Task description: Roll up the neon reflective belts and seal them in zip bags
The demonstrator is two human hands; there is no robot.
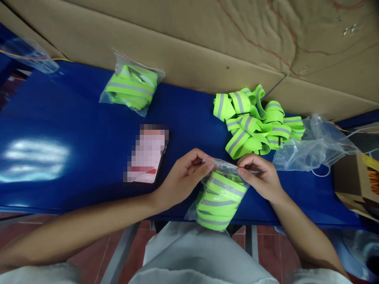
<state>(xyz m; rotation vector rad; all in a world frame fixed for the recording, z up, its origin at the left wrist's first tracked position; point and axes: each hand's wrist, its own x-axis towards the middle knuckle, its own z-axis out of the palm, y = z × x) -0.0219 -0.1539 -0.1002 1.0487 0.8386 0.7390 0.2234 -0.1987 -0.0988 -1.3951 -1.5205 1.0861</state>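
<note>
A clear zip bag (192, 211) hangs at the table's front edge, its top strip pinched between both my hands. Inside it lies a roll of neon yellow-green reflective strap (220, 203) with grey stripes. My left hand (189, 169) is closed on the bag's upper left corner, thumb against fingers. On the upper right part, my right hand (260, 175) pinches the same strip. Just beyond my right hand sits a heap of loose reflective straps (248, 126), some with black buckles. Another zip bag packed with strap (130, 88) lies at the back left.
A phone (146, 156) with a lit, blurred screen lies left of my hands on the blue table (83, 122). Crumpled clear bags (308, 146) are at the right, near a cardboard box (352, 181). A cardboard-covered wall (183, 51) borders the back. A clear plastic cup (41, 55) is far left.
</note>
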